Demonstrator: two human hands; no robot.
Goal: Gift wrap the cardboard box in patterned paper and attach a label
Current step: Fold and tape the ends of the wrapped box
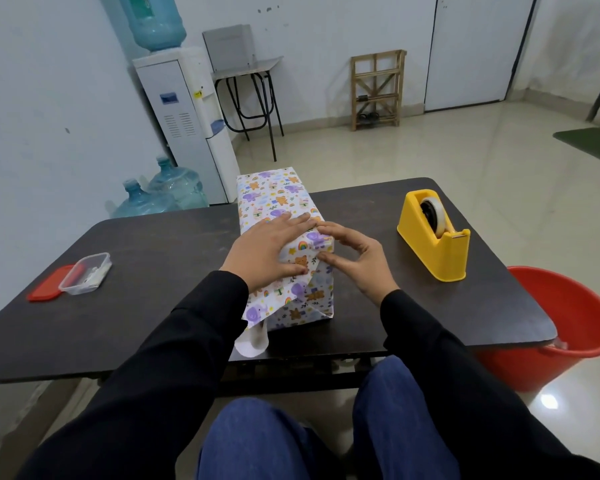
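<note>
No text is legible; the water bottle [155,22] label seems too blurred.

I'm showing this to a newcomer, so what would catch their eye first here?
The box in animal-patterned paper, central on the dark table, with the left hand pressed flat on top and the right hand pinching its near corner fold. Then the bright yellow tape dispenser to its right, and the red bucket on the floor beside the table.

Soft, even light is filling the scene; the glossy floor [465,174] is glaring near right; frame edges are bowing outward.
</note>
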